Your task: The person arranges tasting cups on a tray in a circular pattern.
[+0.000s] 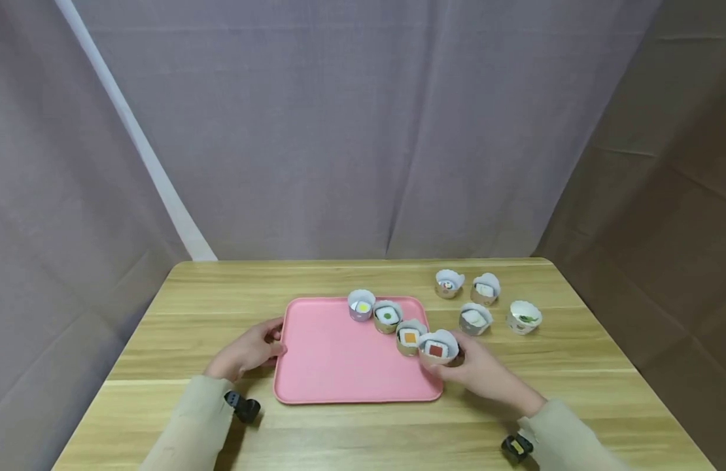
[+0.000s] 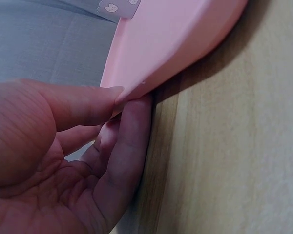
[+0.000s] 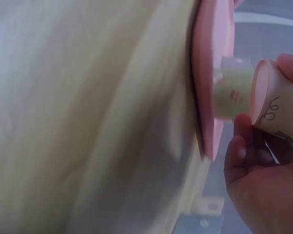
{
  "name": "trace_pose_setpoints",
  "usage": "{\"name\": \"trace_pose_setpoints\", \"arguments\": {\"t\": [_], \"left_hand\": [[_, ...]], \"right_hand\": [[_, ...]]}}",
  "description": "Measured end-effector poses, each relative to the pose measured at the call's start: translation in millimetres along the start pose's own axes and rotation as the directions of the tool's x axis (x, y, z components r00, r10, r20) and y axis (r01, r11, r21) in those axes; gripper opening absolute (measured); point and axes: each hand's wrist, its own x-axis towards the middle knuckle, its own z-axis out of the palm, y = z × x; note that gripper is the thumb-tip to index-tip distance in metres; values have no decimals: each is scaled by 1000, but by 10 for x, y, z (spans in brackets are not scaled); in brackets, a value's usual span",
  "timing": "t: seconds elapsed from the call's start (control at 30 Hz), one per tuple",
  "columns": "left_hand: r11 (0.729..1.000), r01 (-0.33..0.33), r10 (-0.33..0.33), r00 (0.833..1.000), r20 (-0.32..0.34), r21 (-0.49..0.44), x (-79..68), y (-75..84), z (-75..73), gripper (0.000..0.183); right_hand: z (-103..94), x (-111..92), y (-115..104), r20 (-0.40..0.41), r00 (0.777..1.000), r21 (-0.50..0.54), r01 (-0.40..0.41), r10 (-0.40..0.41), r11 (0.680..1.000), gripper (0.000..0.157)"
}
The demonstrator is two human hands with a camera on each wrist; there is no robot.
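Note:
My left hand (image 1: 249, 348) pinches the left rim of a pink tray (image 1: 333, 366); in the left wrist view its thumb lies on top of the rim and a finger beneath. My right hand (image 1: 483, 371) holds a paper baking cup (image 1: 429, 357) with a white block topped by a red square, over the tray's right edge. In the right wrist view this cup (image 3: 278, 105) is tilted and apart from the tray. On the tray stand cups with a yellow-centred piece (image 1: 361, 314), a green-dotted piece (image 1: 388, 327) and an orange-squared piece (image 1: 409, 348), in a slanting row.
Right of the tray, more paper cups stand on the wooden table (image 1: 316, 438): one with a colourful piece (image 1: 447, 292), two with white pieces (image 1: 483, 298) (image 1: 473, 327), and one with something green (image 1: 522, 326). Grey curtains (image 1: 316, 131) hang behind and beside.

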Motion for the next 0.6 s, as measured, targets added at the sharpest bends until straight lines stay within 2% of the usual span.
{"name": "trace_pose_setpoints", "arguments": {"t": [0.17,0.4,0.6], "left_hand": [[1000,-6,7,1000,7,-9,1,-12,3,62],[1000,3,-3,1000,1,-23,8,-31,14,61],[1000,-11,11,1000,8,-20,28,-42,-5,61]], "right_hand": [[147,-8,16,8,999,-14,39,-39,999,55],[248,-9,9,52,999,-10,15,-14,1000,51],[297,23,-9,84,996,-55,27,-22,998,52]]}}
